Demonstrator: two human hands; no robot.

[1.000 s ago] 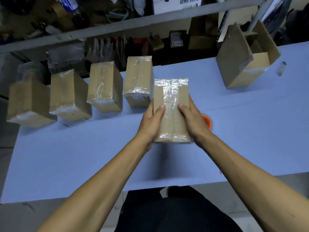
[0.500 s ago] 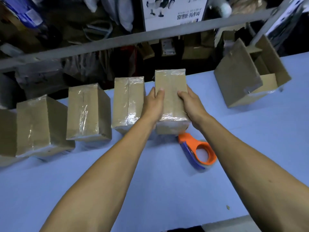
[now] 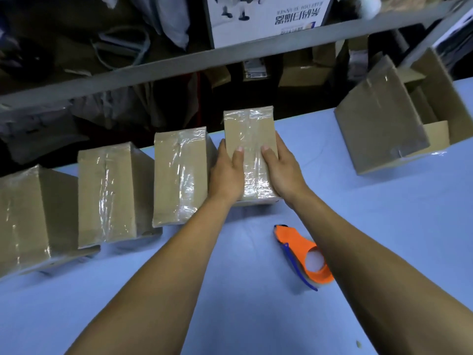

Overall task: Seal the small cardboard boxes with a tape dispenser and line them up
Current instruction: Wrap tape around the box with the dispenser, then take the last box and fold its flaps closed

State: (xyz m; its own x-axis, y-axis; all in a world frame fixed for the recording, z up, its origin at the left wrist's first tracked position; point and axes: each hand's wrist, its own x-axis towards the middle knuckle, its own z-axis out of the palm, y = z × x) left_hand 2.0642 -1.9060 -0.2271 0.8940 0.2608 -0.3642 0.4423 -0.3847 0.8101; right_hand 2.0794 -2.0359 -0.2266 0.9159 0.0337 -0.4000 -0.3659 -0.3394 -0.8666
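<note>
I held the taped brown cardboard box (image 3: 249, 139) at the right end of the row on the pale blue table (image 3: 384, 213), my left hand (image 3: 226, 175) and right hand (image 3: 284, 172) clasped on its sides, thumbs on top. It stood just beside the neighbouring taped box (image 3: 179, 175) (gap unclear). Risk noted: a skewed release could nudge that neighbour or leave the line crooked. The orange tape dispenser (image 3: 304, 254) lay near my right forearm; drawing back carelessly could knock it.

- pretty dim overall, the blue table (image 3: 384, 226) is the brightest thing, shelf (image 3: 153, 70) area behind is murky
- glare streaks on the taped boxes (image 3: 179, 175)
- soft shadows under the forearms
- wide-angle bending at the edges, slight softness everywhere
</note>
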